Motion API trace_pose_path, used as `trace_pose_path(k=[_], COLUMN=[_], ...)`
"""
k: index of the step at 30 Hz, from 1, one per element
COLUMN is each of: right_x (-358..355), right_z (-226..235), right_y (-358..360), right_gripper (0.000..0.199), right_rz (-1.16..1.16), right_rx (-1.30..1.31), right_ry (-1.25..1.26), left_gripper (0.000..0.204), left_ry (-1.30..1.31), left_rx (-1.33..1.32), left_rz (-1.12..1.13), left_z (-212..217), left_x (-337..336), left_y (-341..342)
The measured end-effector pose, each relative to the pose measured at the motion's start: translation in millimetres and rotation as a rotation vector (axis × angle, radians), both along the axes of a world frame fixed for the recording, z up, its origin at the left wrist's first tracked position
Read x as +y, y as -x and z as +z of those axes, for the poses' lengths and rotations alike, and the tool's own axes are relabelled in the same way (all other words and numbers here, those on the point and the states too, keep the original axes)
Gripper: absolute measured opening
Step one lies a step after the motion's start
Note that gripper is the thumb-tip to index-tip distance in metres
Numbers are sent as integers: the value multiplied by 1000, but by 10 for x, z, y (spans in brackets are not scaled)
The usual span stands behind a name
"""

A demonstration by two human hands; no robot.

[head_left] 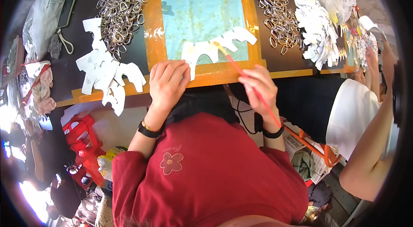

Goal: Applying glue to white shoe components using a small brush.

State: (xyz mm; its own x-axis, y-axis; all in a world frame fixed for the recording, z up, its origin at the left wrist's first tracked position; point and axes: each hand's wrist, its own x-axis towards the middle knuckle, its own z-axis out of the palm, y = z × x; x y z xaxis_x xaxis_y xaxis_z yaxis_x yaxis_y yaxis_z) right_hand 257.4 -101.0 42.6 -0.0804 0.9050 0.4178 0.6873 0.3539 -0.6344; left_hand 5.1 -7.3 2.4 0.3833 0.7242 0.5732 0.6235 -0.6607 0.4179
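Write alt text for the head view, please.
The right hand holds a red brush on a white cutout, which the left hand pins on a glass pad; metal rings lie beside it.

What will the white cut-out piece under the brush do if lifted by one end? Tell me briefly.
The white cut-out piece looks thin and flat, so it would probably droop. It seems light; the left hand pins it while the right hand works the brush.
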Motion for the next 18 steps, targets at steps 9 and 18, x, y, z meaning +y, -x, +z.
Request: trace_pose_path(k=[9,18], right_x=[54,155], right_z=[19,89], right_y=[-45,-21], right_gripper=[13,13], right_rz=[-41,11], right_rx=[22,66], right_ry=[-9,15], left_gripper=[17,24], left_ry=[4,75], left_rx=[2,95], left_rz=[-6,-110], left_z=[10,214], left_x=[1,-82], left_y=[0,-95])
